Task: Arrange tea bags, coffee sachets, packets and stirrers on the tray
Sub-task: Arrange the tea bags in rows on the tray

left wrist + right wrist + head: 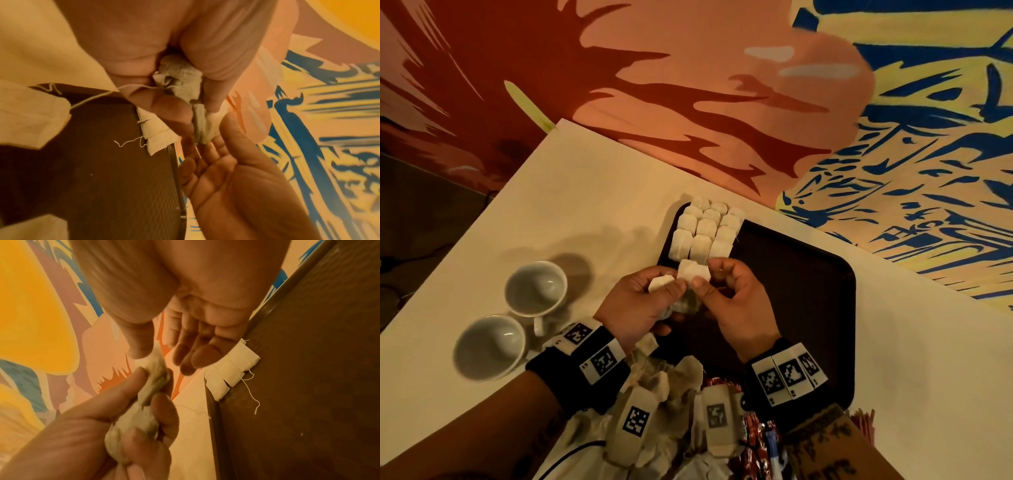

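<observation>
A dark brown tray [808, 291] lies on the white table. Tea bags [703, 233] sit in three neat rows at its far left corner, also visible in the wrist views [156, 134] [230, 371]. Above the tray's near left edge, my left hand [654, 301] grips a crumpled bunch of tea bags [685, 303] [135, 421]. My right hand [729, 294] pinches the top tea bag [693, 270] of that bunch between thumb and forefinger. Its other fingers [195, 356] stay loosely extended.
Two empty white cups [536, 287] [489, 346] stand left of the hands. A loose pile of tea bags [664, 383] lies under my wrists, with red sachets [753, 431] and stirrers [863, 421] near the front. The rest of the tray is bare.
</observation>
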Motion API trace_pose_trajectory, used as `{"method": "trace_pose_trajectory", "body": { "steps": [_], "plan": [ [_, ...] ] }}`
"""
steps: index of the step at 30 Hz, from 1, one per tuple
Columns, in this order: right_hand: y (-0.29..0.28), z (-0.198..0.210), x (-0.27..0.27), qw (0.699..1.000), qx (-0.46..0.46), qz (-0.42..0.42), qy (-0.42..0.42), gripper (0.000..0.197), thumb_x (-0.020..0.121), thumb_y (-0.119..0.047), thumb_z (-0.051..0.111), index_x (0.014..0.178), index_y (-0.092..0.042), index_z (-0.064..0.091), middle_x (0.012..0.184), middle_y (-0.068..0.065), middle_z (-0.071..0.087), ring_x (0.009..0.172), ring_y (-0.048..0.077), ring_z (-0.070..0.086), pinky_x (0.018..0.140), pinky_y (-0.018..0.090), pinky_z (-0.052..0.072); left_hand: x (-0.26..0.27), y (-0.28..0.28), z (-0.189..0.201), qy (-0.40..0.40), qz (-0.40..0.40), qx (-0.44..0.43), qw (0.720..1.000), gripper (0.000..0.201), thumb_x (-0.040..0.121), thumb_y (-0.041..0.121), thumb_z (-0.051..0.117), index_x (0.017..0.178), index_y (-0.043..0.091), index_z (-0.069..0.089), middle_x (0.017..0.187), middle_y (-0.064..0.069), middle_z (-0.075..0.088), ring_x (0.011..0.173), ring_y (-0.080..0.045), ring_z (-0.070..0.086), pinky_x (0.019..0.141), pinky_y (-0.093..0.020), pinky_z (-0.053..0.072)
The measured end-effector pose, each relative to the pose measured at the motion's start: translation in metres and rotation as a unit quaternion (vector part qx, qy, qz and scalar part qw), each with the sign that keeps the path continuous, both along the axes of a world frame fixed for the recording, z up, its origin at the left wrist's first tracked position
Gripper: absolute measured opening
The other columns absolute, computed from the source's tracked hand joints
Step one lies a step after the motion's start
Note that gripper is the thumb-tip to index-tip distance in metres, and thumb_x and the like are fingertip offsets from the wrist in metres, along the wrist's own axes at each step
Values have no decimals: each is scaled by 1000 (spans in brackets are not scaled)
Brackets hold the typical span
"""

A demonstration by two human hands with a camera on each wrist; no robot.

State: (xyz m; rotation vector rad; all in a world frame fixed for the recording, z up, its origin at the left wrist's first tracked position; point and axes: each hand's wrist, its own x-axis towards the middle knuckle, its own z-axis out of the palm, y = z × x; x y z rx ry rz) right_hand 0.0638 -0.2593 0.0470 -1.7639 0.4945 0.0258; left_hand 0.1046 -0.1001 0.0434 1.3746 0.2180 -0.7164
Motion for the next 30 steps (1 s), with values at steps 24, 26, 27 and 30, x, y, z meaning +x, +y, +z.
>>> {"method": "trace_pose_trajectory", "body": {
  "steps": [24, 26, 27, 30],
  "plan": [
    [-14, -64, 110, 934, -250, 208, 147, 18, 85, -28, 77, 77, -26, 60, 81, -8, 65, 75, 16, 68, 77, 34, 57, 7, 38, -26, 45, 105, 62, 991, 13, 96, 16, 59, 93, 4, 65, 78, -9, 64, 57, -18, 57, 48, -26, 50],
    [-14, -64, 117, 925, -291, 201, 140, 16, 84, -34, 77, 80, -27, 63, 86, -9, 65, 85, 13, 63, 77, 24, 47, 6, 38, -27, 49, 112, 62, 991, 14, 96, 16, 60, 93, 3, 65, 77, -9, 64, 57, -18, 57, 49, -27, 50],
    [-14, -64, 121, 926, -293, 192, 142, 15, 84, -35, 77, 81, -28, 64, 87, -10, 65, 88, 12, 62, 78, 22, 44, 6, 38, -27, 48, 115, 64, 990, 14, 96, 16, 61, 93, 2, 65, 77, -9, 64, 57, -19, 57, 49, -28, 51],
    [-16, -67, 129, 924, -300, 174, 159, 14, 83, -37, 77, 85, -28, 66, 93, -9, 67, 95, 13, 63, 81, 21, 44, 5, 38, -27, 43, 115, 67, 990, 12, 96, 14, 61, 92, 4, 66, 77, -9, 65, 59, -22, 57, 51, -30, 51]
  ]
}}
